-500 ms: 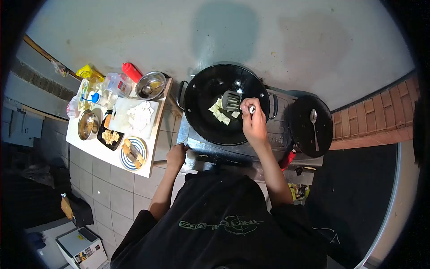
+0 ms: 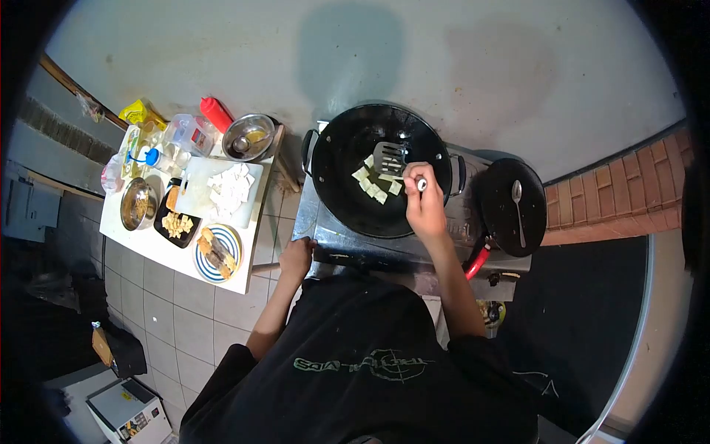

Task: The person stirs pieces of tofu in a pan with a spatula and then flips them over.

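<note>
My right hand (image 2: 427, 207) is closed around the handle of a slotted spatula (image 2: 389, 158), whose dark head is over the inside of a black wok (image 2: 347, 211). Pale, flat cut pieces of food (image 2: 367, 181) lie in the wok, some right beside the spatula head. The wok has two loop handles and sits on a metal stove (image 2: 325, 248). At the stove's front left corner, my left hand (image 2: 297, 257) is closed with its fingers curled; what they grip, if anything, is hidden.
Right of the wok, a spoon (image 2: 519, 211) lies on a black pan (image 2: 499, 200) with a red handle (image 2: 478, 263). The left table (image 2: 159, 251) holds a cutting board (image 2: 196, 196) with white pieces, a striped plate (image 2: 209, 275), metal bowls (image 2: 238, 127) and a red bottle (image 2: 216, 115).
The spatula head has shifted a little up and right, and the food pieces have moved slightly within the wok. The view has shifted a little. My left hand remains at the stove corner.
</note>
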### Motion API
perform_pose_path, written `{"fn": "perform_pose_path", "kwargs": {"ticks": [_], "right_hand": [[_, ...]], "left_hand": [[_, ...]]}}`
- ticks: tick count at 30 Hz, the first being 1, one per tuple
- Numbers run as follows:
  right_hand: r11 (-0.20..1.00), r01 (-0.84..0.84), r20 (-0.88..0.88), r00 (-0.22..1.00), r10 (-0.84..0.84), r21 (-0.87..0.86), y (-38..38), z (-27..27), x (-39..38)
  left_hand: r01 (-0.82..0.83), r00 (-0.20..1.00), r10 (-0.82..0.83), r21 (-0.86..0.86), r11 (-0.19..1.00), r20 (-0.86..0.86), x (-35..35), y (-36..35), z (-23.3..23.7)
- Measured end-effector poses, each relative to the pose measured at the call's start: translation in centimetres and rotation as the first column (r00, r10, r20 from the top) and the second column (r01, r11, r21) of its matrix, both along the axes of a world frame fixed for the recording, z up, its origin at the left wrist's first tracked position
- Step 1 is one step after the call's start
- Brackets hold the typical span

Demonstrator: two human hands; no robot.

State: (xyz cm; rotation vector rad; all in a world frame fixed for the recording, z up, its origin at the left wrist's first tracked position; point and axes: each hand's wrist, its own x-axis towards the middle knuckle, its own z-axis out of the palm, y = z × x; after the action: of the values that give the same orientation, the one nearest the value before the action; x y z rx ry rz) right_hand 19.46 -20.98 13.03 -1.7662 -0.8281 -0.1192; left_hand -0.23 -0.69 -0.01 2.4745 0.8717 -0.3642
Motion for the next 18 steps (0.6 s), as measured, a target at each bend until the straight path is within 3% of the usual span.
{"fn": "perform_pose_path", "kwargs": {"ticks": [5,12,15,18], "right_hand": [[0.997,-0.065,-0.106,0.992,0.069,0.037,-0.2,-0.2,-0.7],[0.991,-0.093,-0.140,0.984,0.106,0.099,0.0,1.3,-0.8],[0.998,0.038,-0.124,0.992,-0.032,0.047,-0.6,1.9,-0.6],[0.993,0.115,-0.083,0.990,-0.114,0.007,-1.0,2.0,-0.5]], "left_hand": [[0.013,0.995,-0.013,-0.006,1.000,0.094,-0.5,0.4,-1.6],[0.010,0.996,-0.007,-0.032,0.999,0.088,-0.5,0.3,-1.1],[0.022,1.000,-0.021,-0.079,0.997,0.005,-0.2,0.5,-0.6],[0.008,0.998,-0.005,-0.042,0.999,0.068,-0.4,0.4,-1.1]]}}
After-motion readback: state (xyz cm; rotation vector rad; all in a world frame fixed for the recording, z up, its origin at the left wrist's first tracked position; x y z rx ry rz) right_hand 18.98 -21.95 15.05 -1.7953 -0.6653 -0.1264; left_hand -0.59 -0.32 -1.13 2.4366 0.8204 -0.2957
